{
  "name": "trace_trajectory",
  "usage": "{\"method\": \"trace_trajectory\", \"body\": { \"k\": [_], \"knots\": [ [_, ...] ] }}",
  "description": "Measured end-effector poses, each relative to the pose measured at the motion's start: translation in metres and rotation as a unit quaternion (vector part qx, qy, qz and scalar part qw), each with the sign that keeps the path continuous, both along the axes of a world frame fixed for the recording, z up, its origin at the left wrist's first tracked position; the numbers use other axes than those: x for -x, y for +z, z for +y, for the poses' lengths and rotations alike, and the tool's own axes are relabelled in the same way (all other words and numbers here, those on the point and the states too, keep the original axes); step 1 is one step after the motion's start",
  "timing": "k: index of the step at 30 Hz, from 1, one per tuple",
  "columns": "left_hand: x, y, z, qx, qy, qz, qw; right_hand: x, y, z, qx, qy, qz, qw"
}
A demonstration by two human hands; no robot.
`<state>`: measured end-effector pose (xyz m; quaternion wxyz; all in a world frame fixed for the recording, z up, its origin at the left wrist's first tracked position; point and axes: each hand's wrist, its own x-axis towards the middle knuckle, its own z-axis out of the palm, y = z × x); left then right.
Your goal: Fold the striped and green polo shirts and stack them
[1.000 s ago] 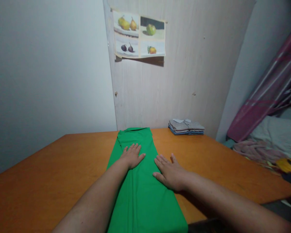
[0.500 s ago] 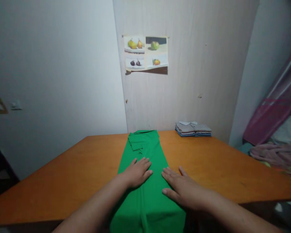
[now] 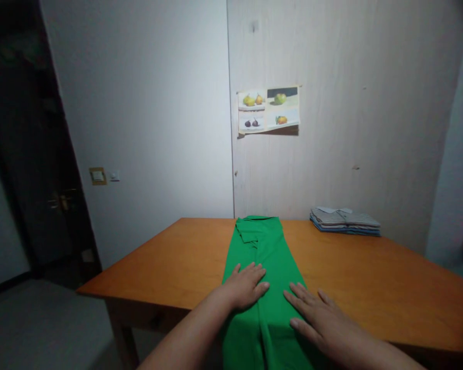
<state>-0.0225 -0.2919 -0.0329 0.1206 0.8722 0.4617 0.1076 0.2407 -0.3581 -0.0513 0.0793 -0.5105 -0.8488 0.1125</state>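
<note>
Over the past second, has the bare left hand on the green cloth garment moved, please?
Yes: the bare left hand has moved toward the person, farther from the far edge of the orange wooden table.

Your left hand (image 3: pixel 247 287) and right hand (image 3: pixel 322 319) are bare, and so are your left forearm (image 3: pixel 195 334) and right forearm (image 3: pixel 388 353) as far as they show. Your fingers (image 3: pixel 301 304) taper a little to rounded tips, and your right thumb (image 3: pixel 304 329) ends in a short, rounded nail (image 3: pixel 294 322). The backs of your hands look broad and smooth; your left forearm thickens from the wrist (image 3: pixel 226 299) downward. Finer skin marks are too blurred to tell.
</note>
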Motion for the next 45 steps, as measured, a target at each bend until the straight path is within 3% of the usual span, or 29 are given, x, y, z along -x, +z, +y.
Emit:
{"method": "trace_trajectory", "body": {
  "k": [6, 12, 19, 27, 34, 37, 42, 45],
  "knots": [
    [0.025, 0.001, -0.004, -0.013, 0.045, -0.038, 0.998, -0.021, 0.016, -0.028, -0.011, -0.025, -0.018, 0.999],
    [0.029, 0.005, -0.021, -0.046, 0.065, -0.13, 0.988, -0.01, 0.035, -0.047, -0.042, -0.029, 0.003, 0.999],
    [0.016, -0.001, -0.046, -0.069, 0.054, -0.148, 0.985, 0.007, 0.023, -0.059, -0.003, 0.012, -0.003, 1.0],
    [0.0, -0.009, -0.075, -0.144, 0.136, -0.142, 0.97, 0.012, 0.026, -0.062, -0.034, 0.012, -0.019, 0.999],
    [-0.013, -0.013, -0.078, -0.161, 0.214, -0.102, 0.958, 0.014, 0.023, -0.06, -0.02, 0.003, -0.01, 1.0],
    [-0.009, -0.012, -0.079, -0.154, 0.196, -0.113, 0.962, 0.01, 0.022, -0.062, -0.01, 0.002, -0.003, 1.0],
    [0.003, -0.012, -0.087, -0.134, 0.081, -0.146, 0.977, 0.005, 0.019, -0.068, -0.02, 0.005, 0.009, 1.0],
    [0.011, -0.018, -0.093, -0.147, 0.05, -0.15, 0.977, 0.004, 0.016, -0.076, -0.058, 0.013, 0.032, 0.998]
  ]
}}
